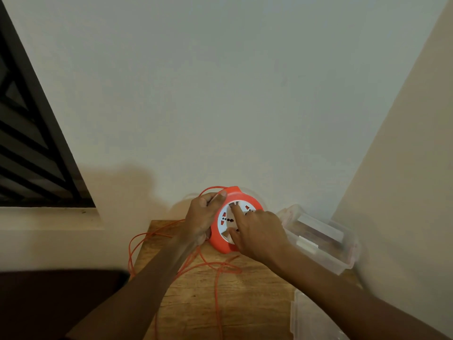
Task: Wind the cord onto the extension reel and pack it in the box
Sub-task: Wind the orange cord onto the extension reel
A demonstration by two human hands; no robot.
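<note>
Orange reel [221, 244], tilted up on the bench [196, 303] near the wall, white socket face [229, 219] toward the camera. Left hand [204, 217] curled round the reel's left rim, holding it steady. Right hand [259, 233] on the socket face, index finger pressed into a recess near the top, likely to turn the drum. Cord [217, 285] mostly unwound, trailing in loose loops across the bench and off its left edge. Probably light, hard plastic, smooth; best gripped by the rim. Cord limp, prone to tangling. Clear box [343, 261] just right of the reel; lid [304, 320] nearer.
</note>
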